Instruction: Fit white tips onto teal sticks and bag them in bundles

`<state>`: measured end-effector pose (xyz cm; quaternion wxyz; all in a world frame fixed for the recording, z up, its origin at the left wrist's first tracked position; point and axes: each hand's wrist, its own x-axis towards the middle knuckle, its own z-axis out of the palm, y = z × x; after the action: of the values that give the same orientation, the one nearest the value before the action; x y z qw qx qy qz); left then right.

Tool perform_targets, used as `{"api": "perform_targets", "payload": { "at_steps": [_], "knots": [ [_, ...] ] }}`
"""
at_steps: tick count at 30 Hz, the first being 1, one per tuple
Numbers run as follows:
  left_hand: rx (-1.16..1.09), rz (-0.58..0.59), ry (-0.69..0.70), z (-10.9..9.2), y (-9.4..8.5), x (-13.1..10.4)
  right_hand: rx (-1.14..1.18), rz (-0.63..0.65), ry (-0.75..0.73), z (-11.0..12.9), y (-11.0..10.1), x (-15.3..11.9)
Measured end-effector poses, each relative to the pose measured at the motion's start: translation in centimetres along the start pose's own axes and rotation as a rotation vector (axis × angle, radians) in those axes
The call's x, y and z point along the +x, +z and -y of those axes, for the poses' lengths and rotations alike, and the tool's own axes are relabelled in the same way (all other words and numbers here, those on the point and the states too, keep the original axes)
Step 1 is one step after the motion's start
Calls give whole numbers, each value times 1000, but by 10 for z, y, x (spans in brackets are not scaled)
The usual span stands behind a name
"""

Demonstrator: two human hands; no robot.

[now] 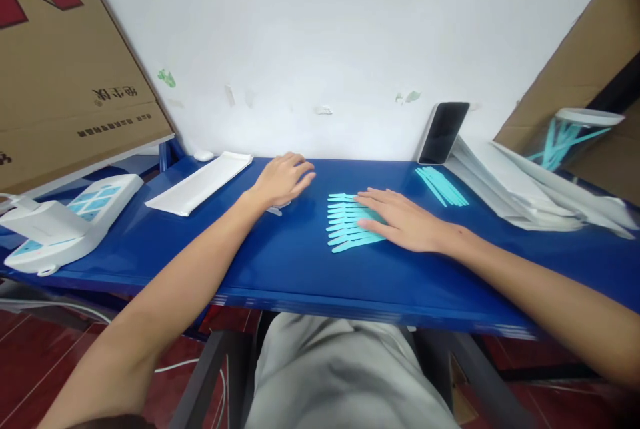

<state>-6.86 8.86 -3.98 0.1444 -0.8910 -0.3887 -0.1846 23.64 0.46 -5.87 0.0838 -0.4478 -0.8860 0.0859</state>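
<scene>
A row of turquoise plastic spatula-like sticks (345, 222) lies side by side on the blue table. My right hand (400, 219) rests flat over their right ends, fingers stretched out to the left and hiding part of them. To the left, my left hand (284, 179) hovers at or just above the tabletop, its fingers loosely bent and apart. Under its wrist a small clear or whitish piece (275, 209) shows, mostly hidden. A second bunch of turquoise sticks (443, 186) lies loosely overlapped beyond my right hand.
White flat packet (200, 183) and power strip (80, 215) with a plugged-in charger are at left. A phone (443, 134) leans on the wall. White bags (520, 182) and a clear cup (570, 139) of turquoise sticks stand right. A cardboard box (65, 82) rises at left.
</scene>
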Motion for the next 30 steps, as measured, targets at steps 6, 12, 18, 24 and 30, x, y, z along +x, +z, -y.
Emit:
{"api": "perform_targets", "payload": {
  "at_steps": [6,12,18,24,30],
  "knots": [
    [-8,101,-287,60,2,-18,70,152,-96,6,-10,-4],
    [-88,112,-290,66,-1,-22,112,180,-58,11,-8,-4],
    [-171,341,-379,61,7,-22,157,190,-27,9,-5,-3],
    [-220,377,-347,61,14,-18,136,201,-19,5,-2,-3],
    [-248,300,-266,53,10,-14,107,188,-8,6,1,0]
  ]
}}
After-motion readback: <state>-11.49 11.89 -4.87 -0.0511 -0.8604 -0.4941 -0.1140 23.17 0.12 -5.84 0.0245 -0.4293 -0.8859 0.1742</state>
